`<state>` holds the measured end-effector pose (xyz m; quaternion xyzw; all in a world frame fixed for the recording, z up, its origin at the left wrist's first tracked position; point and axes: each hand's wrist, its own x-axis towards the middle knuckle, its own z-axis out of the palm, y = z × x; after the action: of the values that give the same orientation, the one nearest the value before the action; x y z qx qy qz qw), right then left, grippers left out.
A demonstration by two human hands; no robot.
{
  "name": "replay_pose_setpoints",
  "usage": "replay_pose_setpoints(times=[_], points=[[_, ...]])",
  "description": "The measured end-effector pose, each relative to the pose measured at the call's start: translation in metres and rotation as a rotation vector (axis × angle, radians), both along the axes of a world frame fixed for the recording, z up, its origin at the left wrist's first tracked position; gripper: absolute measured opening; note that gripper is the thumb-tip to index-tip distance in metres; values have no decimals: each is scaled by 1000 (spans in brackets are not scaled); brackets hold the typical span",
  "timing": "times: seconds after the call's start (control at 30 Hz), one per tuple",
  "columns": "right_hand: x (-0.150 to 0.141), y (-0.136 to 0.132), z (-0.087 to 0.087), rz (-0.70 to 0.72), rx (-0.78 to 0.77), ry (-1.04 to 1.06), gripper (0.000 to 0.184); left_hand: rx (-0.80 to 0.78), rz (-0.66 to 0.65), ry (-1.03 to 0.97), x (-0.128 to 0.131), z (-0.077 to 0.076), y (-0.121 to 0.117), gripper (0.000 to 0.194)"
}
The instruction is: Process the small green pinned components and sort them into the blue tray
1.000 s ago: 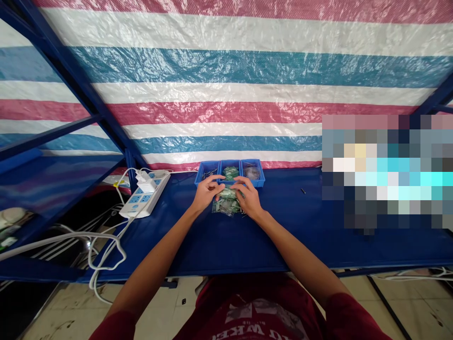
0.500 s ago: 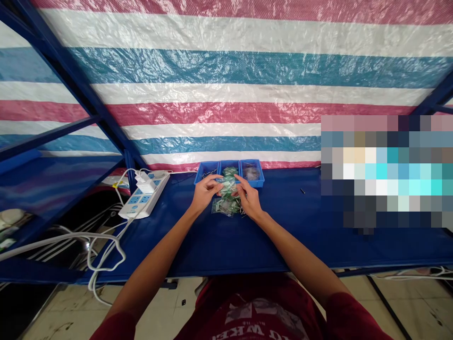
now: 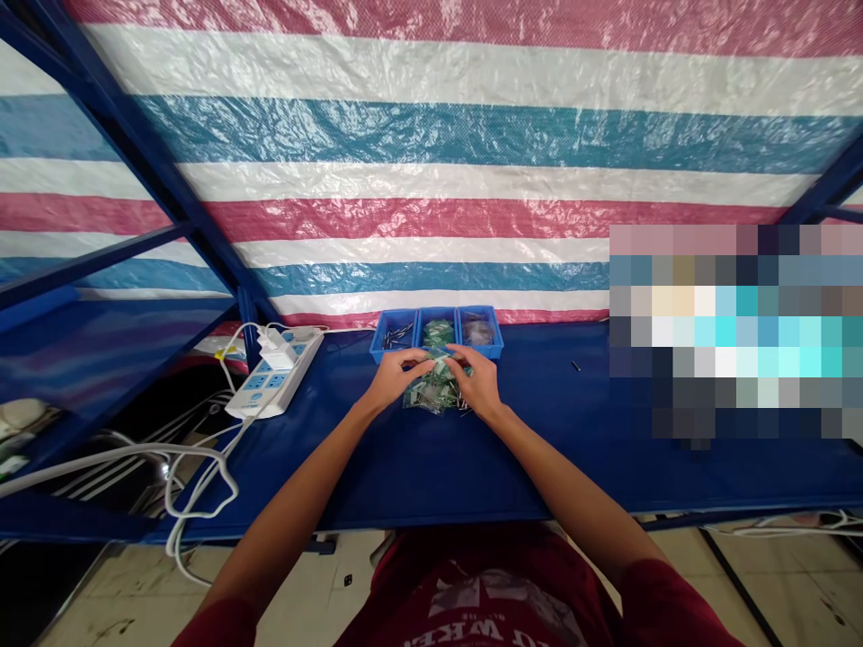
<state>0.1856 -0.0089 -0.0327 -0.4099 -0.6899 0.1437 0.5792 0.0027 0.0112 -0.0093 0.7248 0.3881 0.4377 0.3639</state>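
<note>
Between my hands is a small clear plastic bag (image 3: 440, 361) with pale green marks. My left hand (image 3: 397, 376) pinches its left side with thumb and fingers. On the other side, my right hand (image 3: 476, 376) grips it the same way. What the bag holds is too small to make out. Just below lies a pile of similar clear and green bags (image 3: 431, 395) on the blue table, partly hidden by my fingers. Right behind my hands stand three joined blue bins: the left bin (image 3: 378, 347) has metal screws or pins, the middle green bags, the right clear bags.
A white power strip (image 3: 273, 382) with a plugged-in adapter and loose white cables (image 3: 219, 485) lies at the left of the table (image 3: 539, 449). One small dark pin (image 3: 575, 366) rests to the right. A striped tarp (image 3: 431, 216) hangs behind; the far right is blurred out.
Both hands have come down slightly toward the pile, with the small bag lower between them. More of the left bin's contents now shows.
</note>
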Motion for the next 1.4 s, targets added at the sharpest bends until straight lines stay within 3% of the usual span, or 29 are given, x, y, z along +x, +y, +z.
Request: replay_pose_setpoints(times=[0.13,0.23,0.37,0.47,0.67,1.0,1.1,1.2,1.3,1.4], points=[[1,-2,4,13,-1,86,29,-74,20,-44,1,0,-1,36],[2,-1,3,83,51,20,31,-120,50,-130,1,3,-2,42],[1,1,1,43,152,-91,23,-150,-9,-180,1,8,-3,59],[1,2,1,15,169,-86,21,-98,-39,-141,1,8,-3,44],[1,0,5,10,172,-76,21,176,-20,45,1,8,-3,33],[1,-3,4,114,44,-34,37,-79,28,-212,0,2,-1,35],[0,-2,2,131,110,-68,36,-81,-16,-220,0,5,-2,41],[-1,-1,3,37,147,-92,26,-31,-43,-167,1,7,-2,36],[0,0,4,-35,103,-58,23,60,-70,-110,3,5,-1,34],[1,-1,5,12,-6,-21,22,31,-50,-89,5,1,-1,34]])
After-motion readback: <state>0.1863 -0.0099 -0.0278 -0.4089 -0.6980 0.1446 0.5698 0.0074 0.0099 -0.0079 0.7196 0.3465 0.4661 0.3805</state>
